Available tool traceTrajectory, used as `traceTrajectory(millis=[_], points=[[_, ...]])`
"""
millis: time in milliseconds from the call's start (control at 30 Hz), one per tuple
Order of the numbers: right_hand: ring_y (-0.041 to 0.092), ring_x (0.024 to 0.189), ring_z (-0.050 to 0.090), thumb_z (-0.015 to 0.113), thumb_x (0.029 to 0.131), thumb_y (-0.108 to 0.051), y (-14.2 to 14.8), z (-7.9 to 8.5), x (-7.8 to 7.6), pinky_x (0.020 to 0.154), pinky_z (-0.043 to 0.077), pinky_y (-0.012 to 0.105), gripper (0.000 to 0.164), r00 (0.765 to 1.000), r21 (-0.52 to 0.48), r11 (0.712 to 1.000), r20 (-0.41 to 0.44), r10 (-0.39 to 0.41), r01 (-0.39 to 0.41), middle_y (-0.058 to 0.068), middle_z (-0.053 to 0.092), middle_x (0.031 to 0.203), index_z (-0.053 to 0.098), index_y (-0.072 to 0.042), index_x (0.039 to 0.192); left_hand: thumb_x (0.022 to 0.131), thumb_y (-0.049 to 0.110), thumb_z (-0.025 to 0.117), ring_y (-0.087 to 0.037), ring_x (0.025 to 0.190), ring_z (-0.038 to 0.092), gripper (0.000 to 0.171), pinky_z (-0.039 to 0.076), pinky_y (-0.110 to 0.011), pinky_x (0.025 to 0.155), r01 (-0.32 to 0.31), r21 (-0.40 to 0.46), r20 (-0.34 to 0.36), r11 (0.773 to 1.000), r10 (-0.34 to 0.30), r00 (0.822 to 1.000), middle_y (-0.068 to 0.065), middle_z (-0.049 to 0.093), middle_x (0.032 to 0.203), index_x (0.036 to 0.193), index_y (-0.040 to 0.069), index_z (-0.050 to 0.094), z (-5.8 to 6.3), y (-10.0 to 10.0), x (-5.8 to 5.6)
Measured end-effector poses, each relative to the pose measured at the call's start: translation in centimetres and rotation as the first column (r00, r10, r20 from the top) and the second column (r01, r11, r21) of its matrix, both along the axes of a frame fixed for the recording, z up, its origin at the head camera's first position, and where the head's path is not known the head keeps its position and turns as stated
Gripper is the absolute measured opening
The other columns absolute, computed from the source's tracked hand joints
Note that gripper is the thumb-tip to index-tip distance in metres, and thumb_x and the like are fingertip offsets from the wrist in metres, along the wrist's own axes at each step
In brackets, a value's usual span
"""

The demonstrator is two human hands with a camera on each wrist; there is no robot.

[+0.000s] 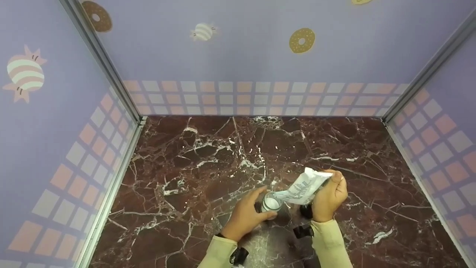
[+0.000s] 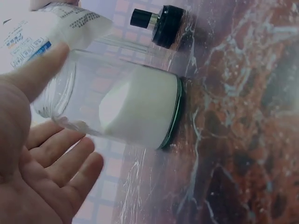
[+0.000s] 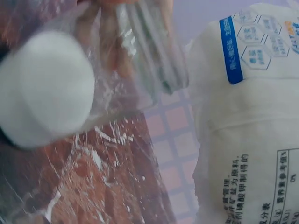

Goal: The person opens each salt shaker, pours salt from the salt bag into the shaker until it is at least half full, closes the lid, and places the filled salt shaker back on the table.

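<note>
A clear glass jar (image 1: 272, 204), partly filled with white salt (image 2: 145, 105), stands upright on the marbled surface. My left hand (image 1: 247, 212) holds it near the mouth, thumb on one side and fingers round the other. In the left wrist view the lower fingers spread loosely beside the glass. My right hand (image 1: 331, 193) grips a white printed bag of salt (image 1: 303, 188) by its upper end. The bag is tilted, its lower left corner at the jar's mouth. A black lid with a knob (image 2: 169, 25) sits on the surface close to the jar, beside the right wrist.
The dark red marbled tabletop (image 1: 208, 238) has white veins and small white flecks (image 1: 260, 160) beyond the jar. Lilac panels with a checked border (image 1: 238, 97) enclose the back and both sides, joined by grey metal corner posts (image 1: 100, 56).
</note>
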State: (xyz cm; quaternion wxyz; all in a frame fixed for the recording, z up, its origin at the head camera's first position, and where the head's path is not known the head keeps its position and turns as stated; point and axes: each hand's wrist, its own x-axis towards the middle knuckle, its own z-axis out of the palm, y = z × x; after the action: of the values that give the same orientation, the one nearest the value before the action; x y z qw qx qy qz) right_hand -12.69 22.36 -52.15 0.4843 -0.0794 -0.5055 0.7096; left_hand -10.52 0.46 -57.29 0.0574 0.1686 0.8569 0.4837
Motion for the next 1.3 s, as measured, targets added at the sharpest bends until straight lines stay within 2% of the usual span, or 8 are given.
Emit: traceTrajectory(millis=[200,400,667,867,1000,1133,1200,1300], points=[[0.013,0.059,0.065,0.045,0.111,-0.015,0.5,-0.6,0.3,0.052,0.054,0.023,0.046,0.998,-0.124,0.992,-0.06,-0.001,-0.006,0.009,0.067,0.074,0.053,0.026,0.092,0.086,0.048,0.079,-0.017,0.134,0.055,0.07,0.044,-0.042,0.114,0.042,0.043,-0.211,0.998,-0.032,0.977,0.005,0.059,0.145,0.146,0.021,0.055,1.5,0.9,0.0],[0.015,0.055,0.065,0.045,0.111,-0.021,0.2,-1.1,2.0,0.049,0.054,0.024,0.045,0.995,-0.241,0.97,-0.093,0.018,-0.04,0.009,0.066,0.069,0.058,0.016,0.089,0.095,0.027,0.075,-0.01,0.114,0.062,0.029,0.051,-0.029,0.102,0.146,0.066,-0.496,0.987,-0.094,0.863,0.008,0.067,0.12,0.122,0.018,0.069,2.3,2.4,0.7],[0.013,0.062,0.065,0.048,0.11,-0.021,-0.1,-2.2,5.6,0.054,0.055,0.022,0.036,0.989,-0.335,0.933,-0.107,0.098,-0.129,0.007,0.066,0.077,0.066,0.004,0.091,0.09,0.021,0.079,-0.005,0.088,0.067,0.009,0.054,-0.018,0.081,0.159,0.157,-0.611,0.975,-0.031,0.791,0.009,0.071,0.094,0.099,0.019,0.079,2.2,2.8,2.7],[0.013,0.068,0.064,0.043,0.112,-0.019,0.3,-4.0,9.0,0.056,0.053,0.022,0.036,0.984,-0.261,0.949,-0.057,0.167,-0.177,0.007,0.068,0.082,0.069,0.003,0.099,0.089,0.015,0.079,-0.005,0.086,0.068,0.009,0.054,-0.016,0.082,0.194,0.173,-0.693,0.966,-0.021,0.721,0.009,0.074,0.095,0.098,0.019,0.079,2.2,2.5,4.0],[0.01,0.081,0.065,0.044,0.111,-0.015,0.8,-5.2,11.7,0.07,0.055,0.02,0.03,0.971,-0.163,0.959,0.029,0.238,-0.231,0.003,0.069,0.09,0.07,-0.002,0.103,0.089,0.01,0.078,-0.005,0.09,0.07,0.01,0.056,-0.017,0.085,0.224,0.174,-0.699,0.959,-0.04,0.714,0.007,0.075,0.099,0.097,0.017,0.078,2.3,1.8,5.1],[0.004,0.092,0.063,0.044,0.11,-0.007,1.6,-5.8,14.0,0.083,0.052,0.016,0.028,0.952,-0.024,0.976,0.219,0.215,-0.215,-0.007,0.07,0.097,0.071,-0.006,0.107,0.092,0.01,0.076,-0.004,0.093,0.07,0.008,0.056,-0.018,0.087,0.253,0.17,-0.686,0.953,-0.07,0.724,0.007,0.076,0.101,0.098,0.015,0.078,2.3,1.2,6.1],[0.004,0.095,0.062,0.043,0.108,0.002,1.9,-5.8,14.8,0.086,0.051,0.015,0.025,0.948,0.03,0.977,0.249,0.198,-0.212,-0.007,0.069,0.101,0.068,0.002,0.111,0.093,0.011,0.075,-0.004,0.094,0.07,0.007,0.056,-0.018,0.087,0.265,0.165,-0.683,0.95,-0.085,0.726,0.006,0.077,0.101,0.098,0.015,0.078,2.2,1.0,6.6],[0.007,0.099,0.063,0.044,0.099,0.019,2.4,-5.4,15.5,0.088,0.051,0.015,0.022,0.976,0.205,0.968,0.19,0.104,-0.143,0.001,0.068,0.105,0.059,0.017,0.115,0.094,0.012,0.074,-0.004,0.094,0.07,0.006,0.056,-0.019,0.088,0.274,0.136,-0.692,0.952,-0.107,0.714,0.006,0.077,0.1,0.098,0.015,0.077,2.0,0.8,7.1]])
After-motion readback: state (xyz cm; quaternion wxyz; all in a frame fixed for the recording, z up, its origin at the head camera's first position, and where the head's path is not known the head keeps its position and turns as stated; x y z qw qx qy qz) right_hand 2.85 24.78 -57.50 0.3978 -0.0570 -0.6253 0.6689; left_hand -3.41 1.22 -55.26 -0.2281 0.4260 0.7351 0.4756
